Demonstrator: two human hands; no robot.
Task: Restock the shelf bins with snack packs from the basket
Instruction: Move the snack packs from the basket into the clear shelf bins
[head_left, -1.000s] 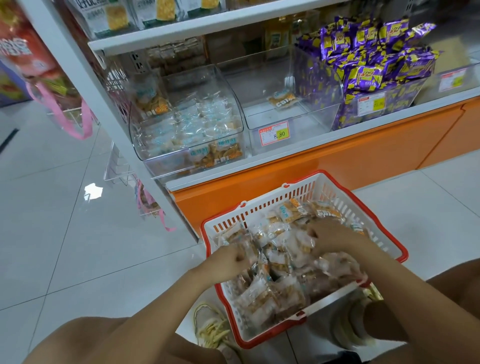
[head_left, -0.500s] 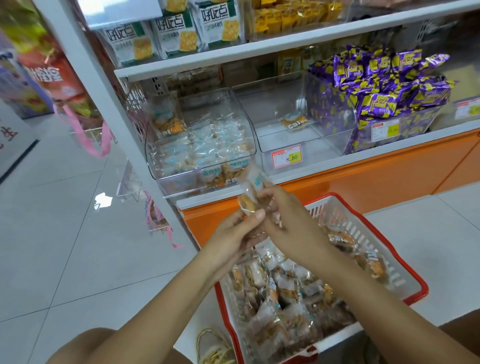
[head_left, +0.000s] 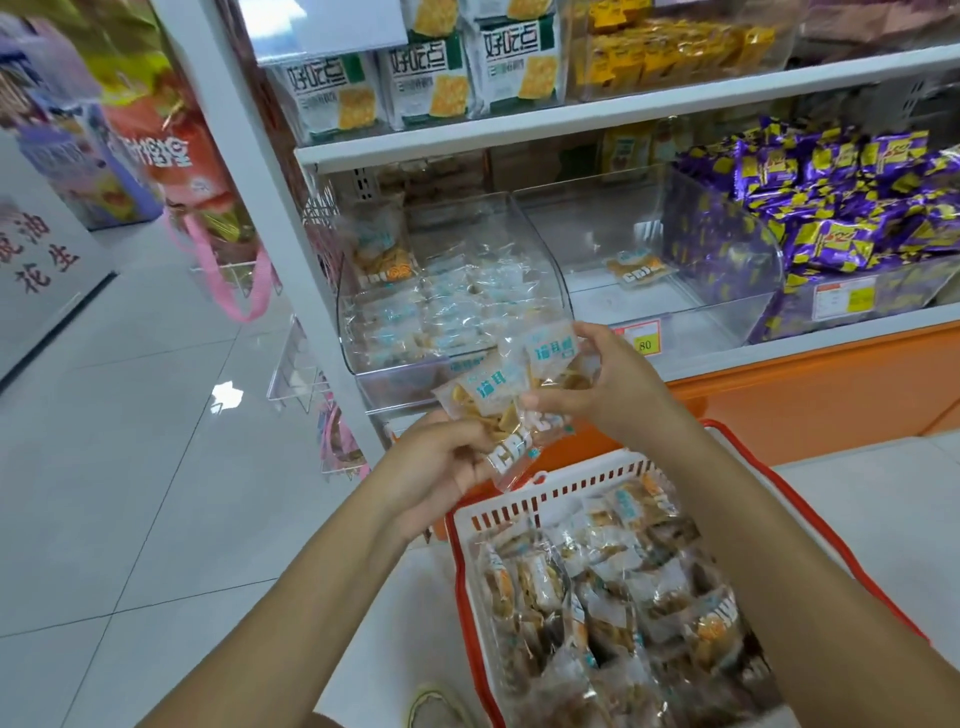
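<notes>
Pale glossy floor tiles (head_left: 119, 467) are seen to the left of and below the hands, and a bright patch of reflected light (head_left: 227, 396) is caught on them. A white shelving upright (head_left: 249, 171) is set above and left of the hands. A white shelf board (head_left: 597, 117) is fixed above them, and an orange base panel (head_left: 831, 395) is seen to their right.

two clear snack packs (head_left: 511, 387) w/ blue labels held up before left shelf bin (head_left: 452, 291); red-rimmed basket (head_left: 524, 506) below, full of packs
</notes>
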